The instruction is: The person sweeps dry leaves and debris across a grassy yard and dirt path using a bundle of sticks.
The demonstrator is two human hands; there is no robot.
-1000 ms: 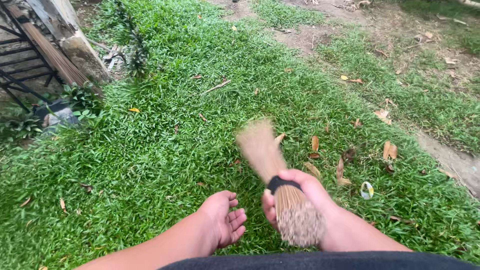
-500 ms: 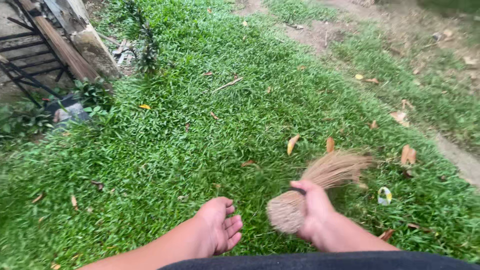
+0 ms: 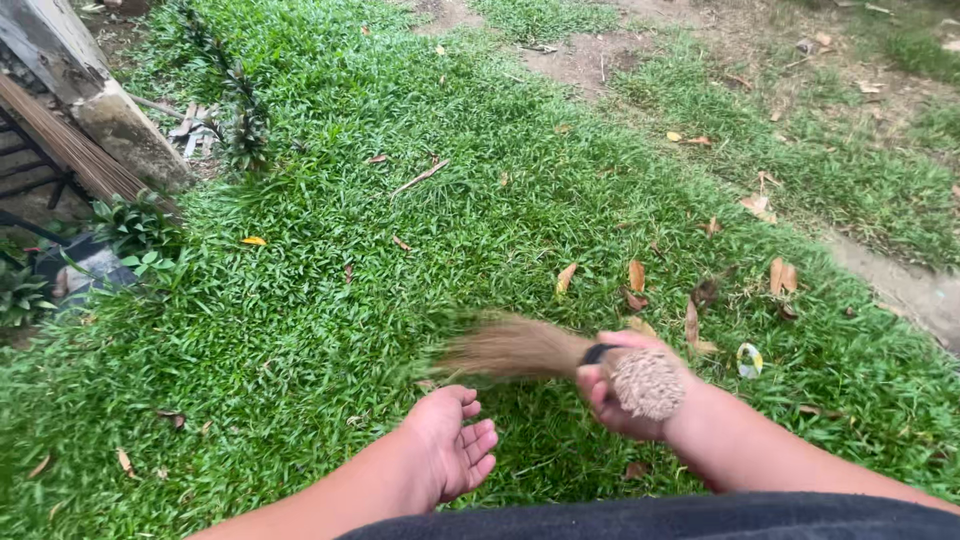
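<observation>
Head view, looking down at a lawn [image 3: 330,300]: the right hand [image 3: 625,385] grips a short stick broom [image 3: 540,352] near its butt, fingers clamped round the bundle just beside a black band [image 3: 597,352]. The broom's long axis lies almost level, running right to left. The cut butt end [image 3: 648,383] faces the camera, over the wrist, and the bristles fan out leftward, blurred, low over the grass. So the working tip lies left of the gripping fingers, and it sits just beyond the left hand [image 3: 452,440].

That left hand holds nothing. Its palm is turned up and inward, fingers [image 3: 478,443] loosely curled and a little apart, near the bristle tip but not touching it as far as I can tell. The right hand is the one on the broom; the left is nearer the bristles than the butt.

Dry brown leaves [image 3: 690,300] lie scattered on the grass to the right and beyond the right hand, the far side from where the bristles point. A small round pale scrap [image 3: 748,360] lies just right of the wrist.

No container shows anywhere. At far left stand a concrete post [image 3: 90,90] and some low plants [image 3: 135,225]; at far right, bare dirt [image 3: 900,285].
</observation>
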